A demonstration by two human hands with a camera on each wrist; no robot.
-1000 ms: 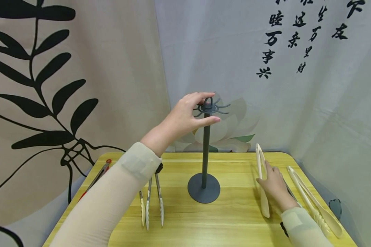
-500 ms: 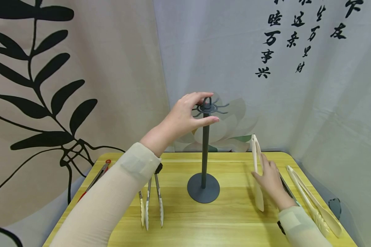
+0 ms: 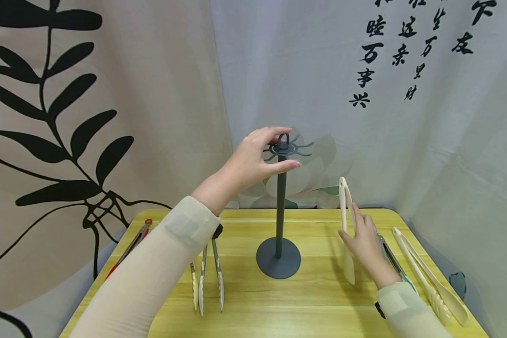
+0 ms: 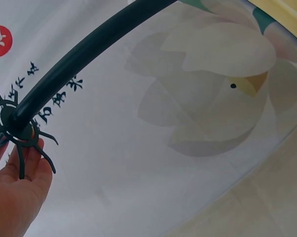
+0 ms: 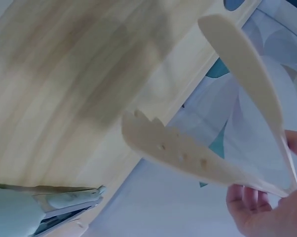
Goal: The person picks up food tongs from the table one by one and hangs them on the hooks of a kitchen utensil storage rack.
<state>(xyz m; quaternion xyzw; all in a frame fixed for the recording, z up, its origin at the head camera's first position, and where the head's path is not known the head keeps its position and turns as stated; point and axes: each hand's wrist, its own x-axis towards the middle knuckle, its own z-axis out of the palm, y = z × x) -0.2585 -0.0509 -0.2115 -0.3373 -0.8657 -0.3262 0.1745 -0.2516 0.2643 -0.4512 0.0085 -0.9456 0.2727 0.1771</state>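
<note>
A dark grey utensil rack (image 3: 281,202) stands on its round base, with a ring of curved hooks and a loop on top. My left hand (image 3: 253,150) holds the rack at the loop, thumb stretched below the hooks; the left wrist view shows fingers behind the hook ring (image 4: 27,136). To the right, my right hand (image 3: 365,241) grips a pair of cream plastic tongs (image 3: 343,202), raised upright with the joined end up and the heads down. In the right wrist view the tongs (image 5: 254,81) are spread, one head smooth, the other toothed with small holes.
More cream tongs (image 3: 431,277) lie at the table's right edge, beside tongs with dark arms (image 3: 393,258). Metal tongs with pale tips (image 3: 217,272) lie left of the rack, partly behind my left sleeve. Red-and-dark tongs (image 3: 137,239) lie at the left edge of the wooden table (image 3: 312,300).
My right hand has raised the cream tongs and carried them left, towards the rack. The left hand and rack stay in place.
</note>
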